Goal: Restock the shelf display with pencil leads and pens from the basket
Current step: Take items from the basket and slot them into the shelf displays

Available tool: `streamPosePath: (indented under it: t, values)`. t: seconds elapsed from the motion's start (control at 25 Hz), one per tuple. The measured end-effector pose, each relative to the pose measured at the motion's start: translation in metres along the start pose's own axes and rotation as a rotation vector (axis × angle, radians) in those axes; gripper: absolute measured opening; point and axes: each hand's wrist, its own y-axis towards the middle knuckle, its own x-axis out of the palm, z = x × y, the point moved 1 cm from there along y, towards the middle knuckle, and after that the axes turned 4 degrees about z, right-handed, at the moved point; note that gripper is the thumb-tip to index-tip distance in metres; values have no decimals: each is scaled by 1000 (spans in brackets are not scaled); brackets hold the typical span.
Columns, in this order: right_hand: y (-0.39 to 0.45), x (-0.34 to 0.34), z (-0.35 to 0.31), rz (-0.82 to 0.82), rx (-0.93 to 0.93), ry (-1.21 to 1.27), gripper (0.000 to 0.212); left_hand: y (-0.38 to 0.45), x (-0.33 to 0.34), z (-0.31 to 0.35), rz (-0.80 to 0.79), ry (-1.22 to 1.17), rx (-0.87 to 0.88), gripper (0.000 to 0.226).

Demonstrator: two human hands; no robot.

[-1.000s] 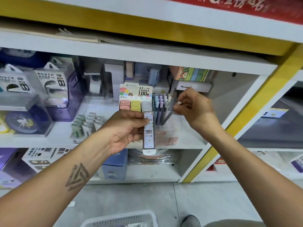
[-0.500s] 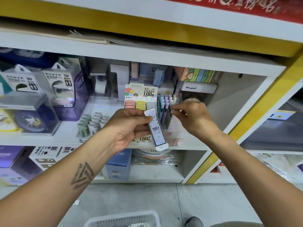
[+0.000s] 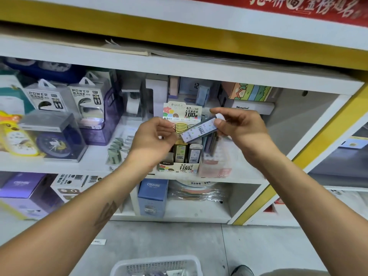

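Right hand (image 3: 239, 130) fingers pinch a lead case (image 3: 199, 130), not yet slotted into the display box (image 3: 179, 168); left hand (image 3: 153, 140) curled, hold unclear; basket (image 3: 159, 265) holds more.

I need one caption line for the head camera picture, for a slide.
Right hand pinches a pencil lead case above the lead display box; left hand is beside it.

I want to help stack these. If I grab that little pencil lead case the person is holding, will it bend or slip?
Probably not bend: the lead case looks like a straight, hard plastic box. It seems light, since the right hand holds it with only fingertips. Its shiny, smooth sides could be a bit slippery, so grip it firmly.
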Motion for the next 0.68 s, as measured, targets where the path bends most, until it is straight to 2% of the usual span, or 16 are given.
streamPosePath:
  t: [0.08, 0.16, 0.2, 0.28, 0.4, 0.56, 0.68]
  values:
    - [1, -1, 2, -59, -65, -76, 28, -3, -4, -3, -22, 378, 274, 29]
    - [-3, 1, 5, -103, -129, -160, 25, -6, -5, -7, -165, 561, 423, 42]
    - [-6, 2, 6, -101, -205, -280, 22, -7, -5, -9, -240, 633, 459, 47]
    - [-12, 5, 10, -82, -424, -554, 18, -10, -3, -13, -346, 741, 473, 54]
    - [-15, 11, 14, -66, -591, -706, 15, -13, -2, -12, -384, 827, 486, 57]
    - [-18, 21, 23, -251, -645, -804, 2, -13, -2, -11, -377, 839, 505, 58]
    - [-18, 24, 28, -261, -602, -939, 17, -12, -2, -12, -394, 836, 484, 60]
